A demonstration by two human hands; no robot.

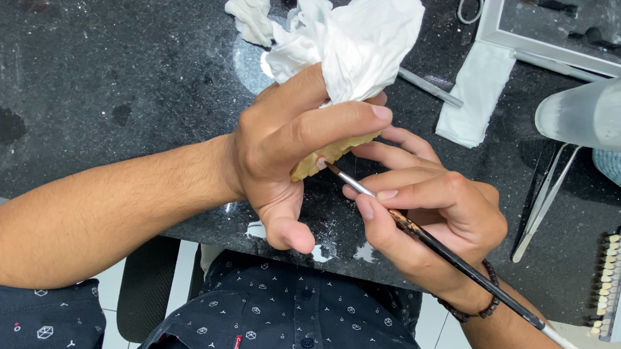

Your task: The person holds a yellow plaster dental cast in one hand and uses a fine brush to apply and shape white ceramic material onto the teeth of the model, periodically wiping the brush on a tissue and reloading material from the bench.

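Left hand [289, 152] curled closed; right hand [433, 215] pinched shut, fingertips meeting.

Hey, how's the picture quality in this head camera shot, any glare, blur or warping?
Head view: sharp on the left hand and right hand holding the brush; soft ceiling-light glare on the black countertop; the white tissue is nearly overexposed; slight wide-angle stretching at the edges.

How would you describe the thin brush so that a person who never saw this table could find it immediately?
Start at the dark speckled countertop, then find the two hands meeting at its front edge. The right hand holds the thin brush like a pen, its tip touching the yellowish piece that the left hand holds with crumpled white tissue. Unlike the metal tweezers nearby, it has a dark handle with a white end.
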